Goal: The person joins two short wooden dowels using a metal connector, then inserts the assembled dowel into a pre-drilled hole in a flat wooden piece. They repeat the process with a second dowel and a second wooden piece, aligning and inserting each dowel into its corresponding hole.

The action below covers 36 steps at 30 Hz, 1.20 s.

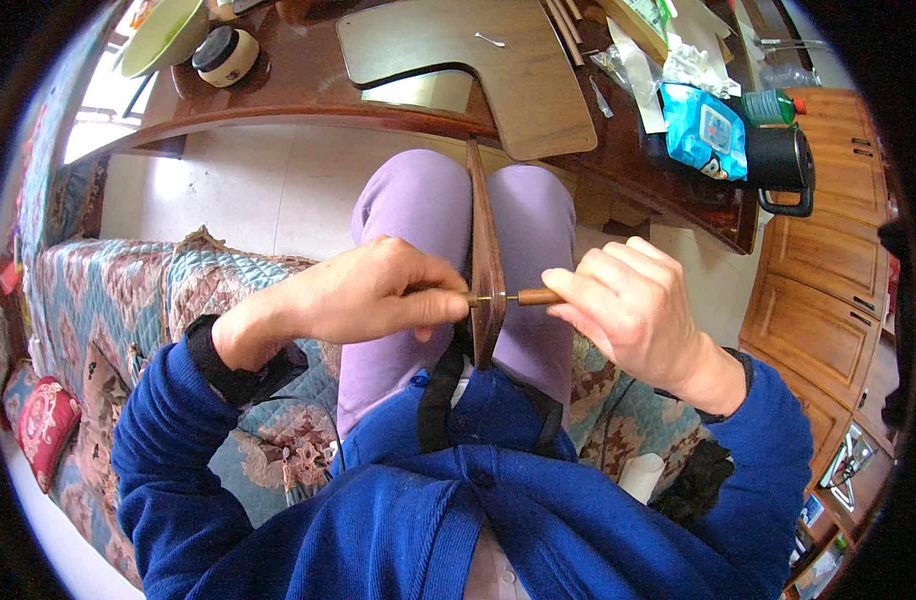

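A narrow brown panel (487, 250), seen nearly edge-on, stands upright between my purple-clad thighs and reaches toward the table edge. On its right side my right hand (628, 305) is closed round the wooden handle of a thin-shafted tool, like an awl (538, 297). The metal shaft meets the panel near its lower, nearer end. My left hand (393, 295) is closed in a pinch on the panel's left side. A short brass-coloured shaft (483, 299) shows between those fingertips and the panel. Whether it is the same tool coming through or a separate one, I cannot tell.
Ahead is a glossy dark table (298, 95) with an L-shaped brown board (538, 85), a lidded jar (226, 56) and a green bowl (163, 38). A blue wipes pack (703, 130) and a black mug (783, 165) stand right. A quilted sofa (158, 290) surrounds me.
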Each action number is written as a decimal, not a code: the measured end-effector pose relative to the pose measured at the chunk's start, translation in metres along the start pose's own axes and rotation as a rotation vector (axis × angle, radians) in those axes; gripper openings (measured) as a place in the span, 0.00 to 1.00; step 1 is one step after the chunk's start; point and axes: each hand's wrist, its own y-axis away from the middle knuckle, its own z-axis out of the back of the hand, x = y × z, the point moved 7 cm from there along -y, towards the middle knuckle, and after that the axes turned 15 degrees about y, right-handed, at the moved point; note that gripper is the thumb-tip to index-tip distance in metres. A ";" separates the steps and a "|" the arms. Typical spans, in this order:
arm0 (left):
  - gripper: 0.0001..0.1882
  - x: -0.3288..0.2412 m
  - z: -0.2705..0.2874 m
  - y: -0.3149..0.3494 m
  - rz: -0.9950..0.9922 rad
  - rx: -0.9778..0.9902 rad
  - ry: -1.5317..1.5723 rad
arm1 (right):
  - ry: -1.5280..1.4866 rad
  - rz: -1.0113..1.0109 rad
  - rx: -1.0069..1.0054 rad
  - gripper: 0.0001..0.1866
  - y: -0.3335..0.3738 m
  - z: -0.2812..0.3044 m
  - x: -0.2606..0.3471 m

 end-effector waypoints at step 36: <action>0.16 -0.007 -0.003 0.007 -0.088 -0.054 -0.058 | -0.366 -0.161 0.188 0.10 -0.004 -0.007 -0.007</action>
